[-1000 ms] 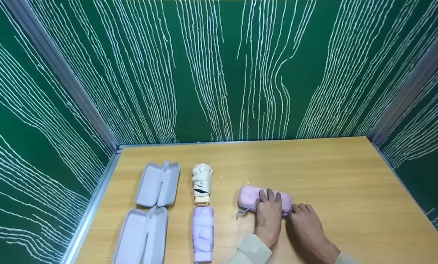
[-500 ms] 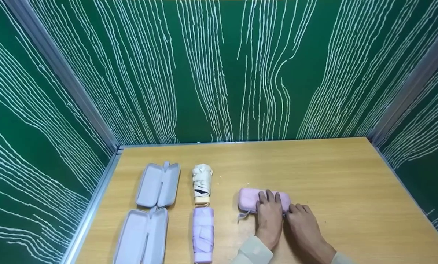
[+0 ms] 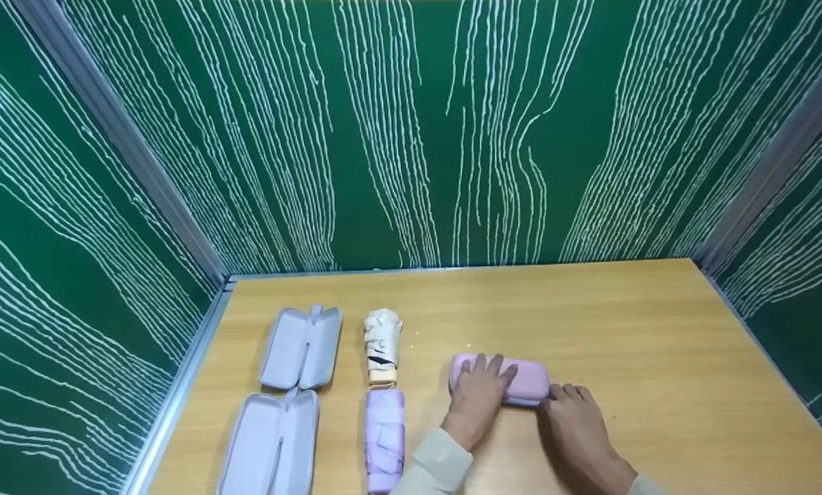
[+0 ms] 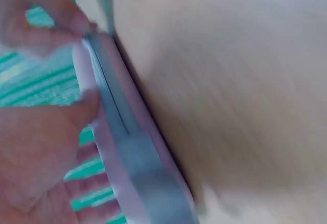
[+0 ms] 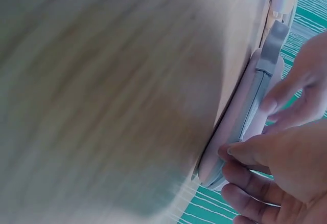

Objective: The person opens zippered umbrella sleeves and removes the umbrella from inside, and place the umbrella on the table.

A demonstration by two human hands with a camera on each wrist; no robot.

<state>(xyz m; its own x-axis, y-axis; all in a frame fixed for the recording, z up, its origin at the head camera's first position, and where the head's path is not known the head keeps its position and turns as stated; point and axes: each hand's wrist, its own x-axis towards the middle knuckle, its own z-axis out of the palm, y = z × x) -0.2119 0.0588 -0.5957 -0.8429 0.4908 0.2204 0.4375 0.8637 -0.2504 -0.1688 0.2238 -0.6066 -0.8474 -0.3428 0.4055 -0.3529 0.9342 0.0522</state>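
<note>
A pink zip case [image 3: 529, 379] lies closed-lidded on the table, its grey zipper band [image 4: 115, 96] facing the person. My left hand [image 3: 478, 402] rests on the left half of the lid with fingers spread, and its thumb [image 4: 88, 105] presses just above the zipper. At the right end, my right hand [image 3: 577, 423] has its fingers curled, thumb and forefinger [image 5: 236, 155] pinching at the zipper; the pull itself is hidden by the fingertips. A grey strap [image 5: 273, 42] sticks out from the case's left end.
Two open grey-lined cases [image 3: 283, 347] stand one behind the other at the table's left. Between them and the pink case lie a folded cream umbrella [image 3: 383, 337] and a folded lilac umbrella [image 3: 385, 433]. Green walls [image 3: 576, 137] with white lines enclose the wooden table [image 3: 658, 330].
My left hand has slid leftward along the lid, and its fingers now spread wider; it covers the strap in the head view. My right hand stays at the right end, still pinching.
</note>
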